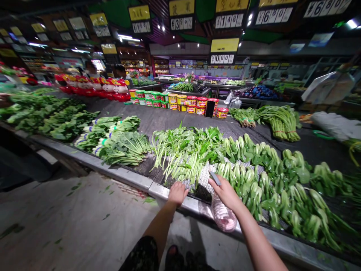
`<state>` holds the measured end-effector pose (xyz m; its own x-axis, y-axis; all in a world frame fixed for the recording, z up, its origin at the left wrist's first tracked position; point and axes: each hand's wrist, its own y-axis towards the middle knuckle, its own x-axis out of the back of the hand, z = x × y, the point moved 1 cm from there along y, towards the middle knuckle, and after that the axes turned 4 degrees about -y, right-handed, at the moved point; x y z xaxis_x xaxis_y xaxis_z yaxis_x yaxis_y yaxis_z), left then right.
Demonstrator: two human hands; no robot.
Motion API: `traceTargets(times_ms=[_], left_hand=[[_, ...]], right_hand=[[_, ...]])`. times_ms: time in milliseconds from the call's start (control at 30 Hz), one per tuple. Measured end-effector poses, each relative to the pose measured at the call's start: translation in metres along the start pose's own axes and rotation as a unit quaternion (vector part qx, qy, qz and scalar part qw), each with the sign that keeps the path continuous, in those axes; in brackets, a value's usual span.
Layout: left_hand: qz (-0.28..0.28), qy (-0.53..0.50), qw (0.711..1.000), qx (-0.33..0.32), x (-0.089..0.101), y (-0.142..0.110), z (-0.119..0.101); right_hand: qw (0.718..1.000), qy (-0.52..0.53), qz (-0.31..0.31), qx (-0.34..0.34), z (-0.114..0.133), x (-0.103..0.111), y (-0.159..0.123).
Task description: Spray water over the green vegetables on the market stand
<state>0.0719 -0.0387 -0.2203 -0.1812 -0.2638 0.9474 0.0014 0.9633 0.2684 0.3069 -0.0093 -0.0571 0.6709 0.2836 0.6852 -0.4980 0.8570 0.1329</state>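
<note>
My right hand (225, 192) is wrapped round the neck of a spray bottle (224, 216) with a grey spray head and a clear pinkish body. The bottle hangs over the metal front rim of the vegetable stand, its nozzle aimed at the greens. On that rim (162, 191) lies my left hand (177, 194), fingers stretched forward and holding nothing, close to the cut stem ends of loose leafy greens (191, 150). To the right of the bottle are rows of wet bok choy (254, 180), roots toward the front.
Bundled greens (113, 131) lie to the left, long green bunches (279, 120) at the back right. Behind stand stacked tubs (172, 99) and a leaning black phone (209, 108). Price signs (224, 51) hang above. Scattered leaves (75, 187) dot the floor. Other people stand farther back.
</note>
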Motion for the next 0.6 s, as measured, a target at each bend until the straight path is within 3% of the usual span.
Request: traceTargets(times_ms=[300, 600], left_hand=[[-0.009, 0.002, 1.000, -0.001, 0.000, -0.002, -0.001], [0.015, -0.006, 0.999, 0.031, -0.004, -0.001, 0.000]], right_hand=[[0.999, -0.025, 0.043, -0.015, -0.002, -0.014, -0.006], [0.998, 0.019, -0.052, 0.013, 0.018, -0.001, 0.018]])
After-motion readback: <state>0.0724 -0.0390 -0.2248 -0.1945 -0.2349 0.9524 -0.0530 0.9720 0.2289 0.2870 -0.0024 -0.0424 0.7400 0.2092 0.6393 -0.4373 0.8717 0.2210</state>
